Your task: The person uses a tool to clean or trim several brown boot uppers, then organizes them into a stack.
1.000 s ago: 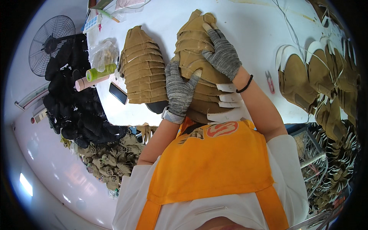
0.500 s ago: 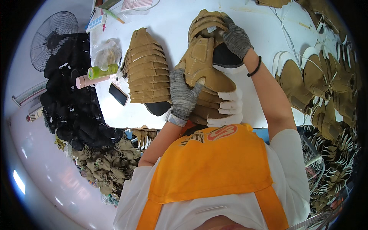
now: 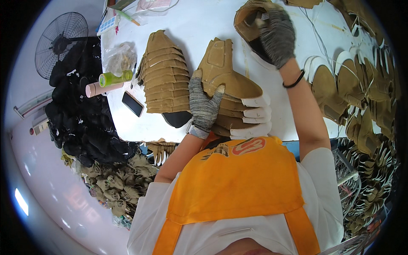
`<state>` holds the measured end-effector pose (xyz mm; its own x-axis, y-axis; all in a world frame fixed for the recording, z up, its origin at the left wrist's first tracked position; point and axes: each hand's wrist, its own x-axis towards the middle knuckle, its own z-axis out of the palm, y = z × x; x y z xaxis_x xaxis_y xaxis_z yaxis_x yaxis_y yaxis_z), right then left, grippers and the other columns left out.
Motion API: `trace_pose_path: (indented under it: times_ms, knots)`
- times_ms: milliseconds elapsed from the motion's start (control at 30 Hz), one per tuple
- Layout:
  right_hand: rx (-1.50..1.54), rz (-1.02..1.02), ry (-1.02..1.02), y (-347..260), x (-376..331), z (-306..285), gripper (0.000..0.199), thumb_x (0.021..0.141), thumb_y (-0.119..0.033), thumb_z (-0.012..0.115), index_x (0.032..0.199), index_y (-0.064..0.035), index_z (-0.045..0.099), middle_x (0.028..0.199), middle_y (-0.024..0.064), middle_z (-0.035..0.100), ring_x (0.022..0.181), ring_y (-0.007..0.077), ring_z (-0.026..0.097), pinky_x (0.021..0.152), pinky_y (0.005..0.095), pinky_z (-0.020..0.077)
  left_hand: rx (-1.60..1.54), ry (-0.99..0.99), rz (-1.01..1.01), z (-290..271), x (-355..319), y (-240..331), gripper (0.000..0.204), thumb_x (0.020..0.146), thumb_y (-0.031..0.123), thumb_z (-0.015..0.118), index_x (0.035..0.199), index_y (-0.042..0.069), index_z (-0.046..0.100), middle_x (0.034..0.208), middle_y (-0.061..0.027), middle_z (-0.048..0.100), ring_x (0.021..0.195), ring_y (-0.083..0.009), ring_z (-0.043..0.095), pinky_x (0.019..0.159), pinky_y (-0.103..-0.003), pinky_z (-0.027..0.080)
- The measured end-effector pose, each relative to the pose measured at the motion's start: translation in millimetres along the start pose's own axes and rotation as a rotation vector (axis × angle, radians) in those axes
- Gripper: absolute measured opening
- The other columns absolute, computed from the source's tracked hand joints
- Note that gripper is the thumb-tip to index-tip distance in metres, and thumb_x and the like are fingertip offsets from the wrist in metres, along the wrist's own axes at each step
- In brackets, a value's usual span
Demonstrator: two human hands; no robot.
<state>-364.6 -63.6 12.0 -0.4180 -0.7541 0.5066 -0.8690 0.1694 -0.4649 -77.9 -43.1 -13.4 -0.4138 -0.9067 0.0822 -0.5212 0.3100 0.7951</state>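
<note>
Both my hands wear grey knitted gloves. My left hand (image 3: 204, 106) is closed on the left edge of a small pile of tan shoe uppers (image 3: 231, 80), its thumb resting on the top one. White toe edges stick out on the pile's right side. Farther off and to the right, my right hand (image 3: 278, 38) grips a folded tan shoe upper (image 3: 247, 21), with its dark lining and a pale edge showing. Whether more than one piece is in that grip I cannot tell. Left of my left hand lies an overlapping row of tan uppers (image 3: 165, 78).
On the white table (image 3: 276, 106) lie a phone (image 3: 132, 104), a green roll (image 3: 115, 78), a pink bottle (image 3: 102, 88) and a plastic bag (image 3: 121, 59). More tan uppers (image 3: 325, 89) hang over the right side. A fan (image 3: 61, 44) stands left above black pieces (image 3: 80, 114).
My right hand has lifted tan shoe upper material off the pile and carried it away to the far right. My left hand has stayed on the pile.
</note>
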Motion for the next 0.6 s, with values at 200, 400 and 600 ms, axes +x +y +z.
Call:
trace_pose_path:
  times_ms: [200,400,600]
  knots:
    - [0.583,0.282,-0.769,-38,-28,54,0.043,0.089,-0.037,0.060,0.113,-0.0010,0.058,0.104,0.0146,0.059,0.099,0.0272,0.057,0.089,0.0370,0.0453,0.002,-0.036,0.021,0,0,0,0.077,0.082,0.027,0.073,0.138,-0.004,0.029,0.128,-0.0185,0.043,0.120,-0.0273,0.045,0.102,-0.038,0.038]
    - [0.155,-0.096,-0.325,-16,24,37,0.029,0.087,-0.025,0.063,0.104,-0.0019,0.060,0.095,0.0095,0.059,0.087,0.0237,0.058,0.080,0.0343,0.0468,-0.060,-0.047,-0.077,2,-5,0,0.100,0.072,0.031,0.081,0.142,-0.007,0.020,0.133,-0.0217,0.041,0.121,-0.0303,0.045,0.102,-0.038,0.038]
    - [0.580,0.226,0.079,-75,68,-73,0.021,0.084,-0.021,0.066,0.088,-0.0033,0.056,0.075,0.0152,0.058,0.071,0.0292,0.057,0.065,0.0370,0.0438,-0.342,-0.122,-0.036,-2,13,-8,0.109,0.072,0.042,0.079,0.144,-0.007,0.012,0.147,-0.0228,0.023,0.136,-0.0321,0.027,0.110,-0.038,0.027]
